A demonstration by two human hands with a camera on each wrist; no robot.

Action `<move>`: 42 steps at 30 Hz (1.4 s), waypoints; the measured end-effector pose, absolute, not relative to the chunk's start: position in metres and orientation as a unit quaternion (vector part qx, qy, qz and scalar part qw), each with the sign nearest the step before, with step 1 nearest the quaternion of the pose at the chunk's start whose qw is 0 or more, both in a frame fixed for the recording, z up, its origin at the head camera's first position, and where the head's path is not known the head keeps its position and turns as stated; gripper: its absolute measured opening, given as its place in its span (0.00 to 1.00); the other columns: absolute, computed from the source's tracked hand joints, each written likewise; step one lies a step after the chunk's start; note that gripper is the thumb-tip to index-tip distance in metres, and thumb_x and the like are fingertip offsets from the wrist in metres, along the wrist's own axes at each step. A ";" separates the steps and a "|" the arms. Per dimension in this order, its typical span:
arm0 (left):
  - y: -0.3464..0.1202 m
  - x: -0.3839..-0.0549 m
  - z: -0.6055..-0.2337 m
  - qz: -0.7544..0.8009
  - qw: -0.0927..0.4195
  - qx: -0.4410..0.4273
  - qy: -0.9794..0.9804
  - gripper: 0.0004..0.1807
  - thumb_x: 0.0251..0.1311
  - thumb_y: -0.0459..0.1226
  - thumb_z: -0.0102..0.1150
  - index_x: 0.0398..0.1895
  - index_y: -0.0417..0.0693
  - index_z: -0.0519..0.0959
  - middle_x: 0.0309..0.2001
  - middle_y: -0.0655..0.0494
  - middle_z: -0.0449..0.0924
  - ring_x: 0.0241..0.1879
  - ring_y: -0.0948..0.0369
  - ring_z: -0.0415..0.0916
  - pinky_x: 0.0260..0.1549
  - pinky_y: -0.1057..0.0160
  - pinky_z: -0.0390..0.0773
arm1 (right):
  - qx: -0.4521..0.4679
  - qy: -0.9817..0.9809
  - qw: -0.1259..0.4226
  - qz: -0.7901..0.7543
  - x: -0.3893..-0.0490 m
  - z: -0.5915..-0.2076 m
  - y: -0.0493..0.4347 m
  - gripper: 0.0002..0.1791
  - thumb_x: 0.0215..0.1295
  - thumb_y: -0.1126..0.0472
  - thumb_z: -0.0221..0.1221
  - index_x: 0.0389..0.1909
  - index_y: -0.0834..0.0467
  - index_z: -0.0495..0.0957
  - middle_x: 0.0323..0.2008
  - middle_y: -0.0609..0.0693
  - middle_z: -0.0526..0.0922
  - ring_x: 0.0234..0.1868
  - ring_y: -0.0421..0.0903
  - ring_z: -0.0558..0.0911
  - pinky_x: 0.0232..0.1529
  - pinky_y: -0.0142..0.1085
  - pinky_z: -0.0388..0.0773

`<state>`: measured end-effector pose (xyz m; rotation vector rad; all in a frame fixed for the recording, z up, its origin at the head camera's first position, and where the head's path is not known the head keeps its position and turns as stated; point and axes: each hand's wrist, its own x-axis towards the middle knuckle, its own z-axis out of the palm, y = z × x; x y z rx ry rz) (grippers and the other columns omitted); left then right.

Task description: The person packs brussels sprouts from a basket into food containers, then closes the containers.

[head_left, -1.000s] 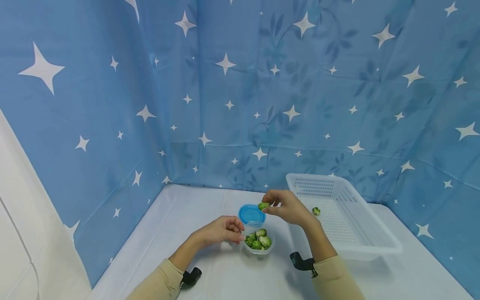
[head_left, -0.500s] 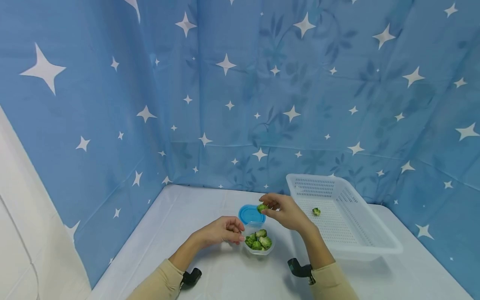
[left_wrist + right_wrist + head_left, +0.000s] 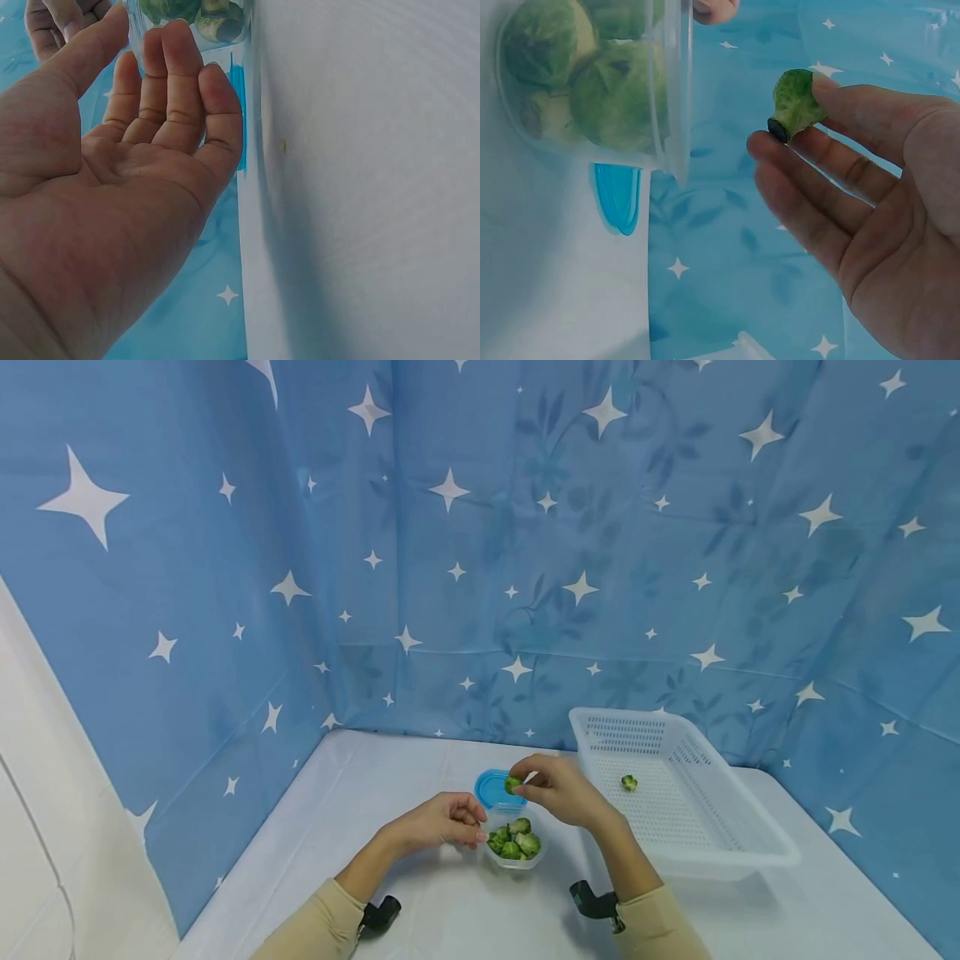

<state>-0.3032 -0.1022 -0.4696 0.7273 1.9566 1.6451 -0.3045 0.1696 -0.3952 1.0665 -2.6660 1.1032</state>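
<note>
My right hand (image 3: 558,789) pinches a Brussels sprout (image 3: 799,97) between thumb and fingertips, above the blue lid and just behind the small clear container (image 3: 517,864). In the right wrist view the sprout's dark cut stem end points down. Several Brussels sprouts (image 3: 513,841) fill the container. At its left side is my left hand (image 3: 442,822), with loosely bent fingers and thumb apart. Its fingertips are close to the container wall in the left wrist view; whether they touch it I cannot tell.
A blue lid (image 3: 491,789) lies on the white table behind the container. To the right stands a large white perforated basket (image 3: 750,853) with one Brussels sprout (image 3: 629,782) inside. A blue starry curtain (image 3: 465,610) hangs behind and at the sides.
My right hand has moved left and slightly toward me with the sprout, from beside the lid to over it. The left hand and container have stayed in place.
</note>
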 end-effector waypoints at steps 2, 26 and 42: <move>-0.102 -0.303 -0.470 0.601 0.240 0.267 0.714 0.21 0.68 0.35 0.67 0.56 0.30 0.74 0.35 0.56 0.82 0.36 0.60 0.83 0.41 0.58 0.84 | 0.339 -0.874 0.034 0.346 -0.303 -0.396 0.167 0.11 0.72 0.61 0.65 0.53 0.56 0.86 0.49 0.51 0.88 0.43 0.45 0.88 0.43 0.33 0.85; -0.103 -0.303 -0.470 0.599 0.234 0.272 0.715 0.22 0.69 0.33 0.65 0.58 0.27 0.73 0.35 0.55 0.82 0.37 0.59 0.83 0.43 0.57 0.85 | 0.350 -0.878 -0.015 0.326 -0.301 -0.401 0.152 0.09 0.73 0.61 0.64 0.49 0.58 0.87 0.38 0.49 0.90 0.35 0.43 0.86 0.36 0.31 0.82; -0.102 -0.303 -0.470 0.605 0.235 0.271 0.711 0.22 0.68 0.34 0.67 0.56 0.28 0.73 0.35 0.55 0.82 0.37 0.59 0.83 0.44 0.56 0.85 | 0.348 -0.884 -0.030 0.310 -0.301 -0.409 0.145 0.04 0.70 0.62 0.67 0.41 0.56 0.88 0.31 0.45 0.87 0.29 0.36 0.80 0.31 0.32 0.79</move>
